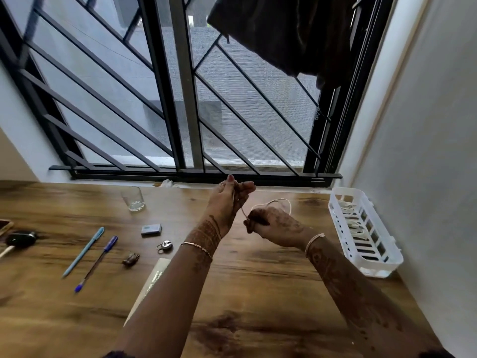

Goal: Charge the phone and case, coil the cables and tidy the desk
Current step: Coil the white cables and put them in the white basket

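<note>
A thin white cable (281,202) loops above the wooden desk (258,293) between both hands. My left hand (227,200) is raised near the window sill and pinches one strand of it. My right hand (271,224) grips the gathered loops of the same cable in a fist. A white slotted basket (387,264) at the desk's right edge holds another pale coiled cable (347,205). The edge of a phone (4,227) shows at the far left.
An empty glass (133,198) stands near the sill. Left of my arms lie two pens (84,251), a small grey box (151,229), a padlock (165,246), a small brown object (131,259), a black key fob (19,239) and a long flat box (152,280).
</note>
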Tool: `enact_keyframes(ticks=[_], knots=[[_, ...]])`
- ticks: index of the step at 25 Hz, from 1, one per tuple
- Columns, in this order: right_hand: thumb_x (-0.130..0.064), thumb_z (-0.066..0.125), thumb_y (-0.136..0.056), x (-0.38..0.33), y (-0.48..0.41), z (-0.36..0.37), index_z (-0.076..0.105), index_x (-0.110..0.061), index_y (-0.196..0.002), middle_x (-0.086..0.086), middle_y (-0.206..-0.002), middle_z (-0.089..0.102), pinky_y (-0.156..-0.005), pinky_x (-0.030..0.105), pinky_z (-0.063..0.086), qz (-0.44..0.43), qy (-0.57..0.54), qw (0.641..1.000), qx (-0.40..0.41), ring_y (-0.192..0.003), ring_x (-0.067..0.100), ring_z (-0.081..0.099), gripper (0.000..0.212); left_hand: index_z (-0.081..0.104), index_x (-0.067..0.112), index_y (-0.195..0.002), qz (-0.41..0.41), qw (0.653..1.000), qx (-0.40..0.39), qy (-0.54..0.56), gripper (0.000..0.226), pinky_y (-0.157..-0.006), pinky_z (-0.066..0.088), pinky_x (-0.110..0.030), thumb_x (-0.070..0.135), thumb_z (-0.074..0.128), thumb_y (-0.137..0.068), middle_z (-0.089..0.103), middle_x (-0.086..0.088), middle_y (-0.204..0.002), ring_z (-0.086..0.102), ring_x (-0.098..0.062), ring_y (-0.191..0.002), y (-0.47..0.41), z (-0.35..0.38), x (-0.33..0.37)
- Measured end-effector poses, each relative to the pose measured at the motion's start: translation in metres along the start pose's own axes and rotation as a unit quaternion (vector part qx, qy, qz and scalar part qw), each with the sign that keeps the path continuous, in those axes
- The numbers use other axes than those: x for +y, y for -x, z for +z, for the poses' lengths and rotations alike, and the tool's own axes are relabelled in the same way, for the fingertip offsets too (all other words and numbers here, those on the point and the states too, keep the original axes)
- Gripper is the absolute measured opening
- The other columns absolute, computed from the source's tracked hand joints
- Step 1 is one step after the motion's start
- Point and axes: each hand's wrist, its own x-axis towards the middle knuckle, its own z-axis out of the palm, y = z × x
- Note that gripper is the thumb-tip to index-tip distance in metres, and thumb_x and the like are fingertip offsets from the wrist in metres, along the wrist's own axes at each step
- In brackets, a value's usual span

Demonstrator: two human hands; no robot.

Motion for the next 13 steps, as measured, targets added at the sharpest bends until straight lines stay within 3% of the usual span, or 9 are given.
enact_keyframes(ticks=[3, 5, 7, 9, 11, 13], knots=[[-0.029, 0.059, -0.092, -0.008, -0.012, -0.016, 0.067, -0.024, -0.077, -0.011, -0.068, 0.062, -0.066, 0.015, 0.042, -0.034, -0.016, 0.999, 0.028, -0.064, -0.005, 0.055, 0.019, 0.056, 0.011, -0.079, 0.035, 0.989, -0.002, -0.142, 0.029, -0.074, 0.049, -0.029, 0.027, 0.044, -0.1, 0.066, -0.007, -0.075, 0.062, -0.016, -0.071, -0.01, -0.018, -0.017], [-0.019, 0.06, -0.092, -0.012, -0.024, -0.025, 0.066, -0.02, -0.076, -0.008, -0.067, 0.062, -0.064, 0.017, 0.041, -0.058, -0.096, 0.991, 0.07, -0.061, -0.003, 0.051, 0.018, 0.061, 0.009, -0.08, 0.042, 0.979, -0.016, -0.2, 0.028, -0.076, 0.042, -0.038, 0.029, 0.05, -0.095, 0.064, -0.009, -0.071, 0.056, -0.022, -0.071, -0.012, -0.029, -0.025], [-0.015, 0.058, -0.094, -0.014, -0.032, -0.03, 0.065, -0.017, -0.078, -0.01, -0.066, 0.06, -0.063, 0.013, 0.041, -0.056, -0.143, 0.982, 0.113, -0.059, -0.005, 0.053, 0.017, 0.062, 0.006, -0.083, 0.003, 0.985, -0.055, -0.166, 0.027, -0.09, 0.043, -0.043, 0.018, 0.043, -0.099, 0.07, -0.005, -0.068, 0.065, -0.02, -0.071, -0.008, -0.028, -0.024], [-0.018, 0.057, -0.095, -0.014, -0.04, -0.031, 0.065, -0.012, -0.082, -0.016, -0.06, 0.059, -0.054, 0.008, 0.038, -0.029, -0.206, 0.967, 0.148, -0.053, -0.008, 0.052, 0.017, 0.06, 0.004, -0.081, -0.029, 0.991, -0.09, -0.096, 0.031, -0.095, 0.046, -0.045, 0.013, 0.037, -0.101, 0.064, -0.003, -0.057, 0.064, -0.015, -0.056, -0.001, -0.019, -0.016], [-0.026, 0.057, -0.095, -0.007, -0.046, -0.027, 0.064, -0.012, -0.082, -0.015, -0.054, 0.055, -0.048, 0.01, 0.034, 0.012, -0.273, 0.946, 0.175, -0.045, -0.003, 0.046, 0.02, 0.058, 0.005, -0.081, -0.044, 0.992, -0.111, -0.029, 0.033, -0.083, 0.054, -0.035, 0.018, 0.035, -0.102, 0.05, 0.002, -0.048, 0.051, -0.011, -0.046, 0.003, -0.012, -0.007], [-0.031, 0.056, -0.095, 0.001, -0.051, -0.018, 0.063, -0.014, -0.079, -0.009, -0.058, 0.051, -0.045, 0.017, 0.032, 0.037, -0.305, 0.934, 0.184, -0.044, 0.0, 0.039, 0.024, 0.057, 0.008, -0.082, -0.049, 0.991, -0.109, 0.057, 0.031, -0.074, 0.055, -0.026, 0.022, 0.037, -0.101, 0.044, 0.006, -0.047, 0.047, -0.008, -0.048, -0.001, -0.009, -0.001]])
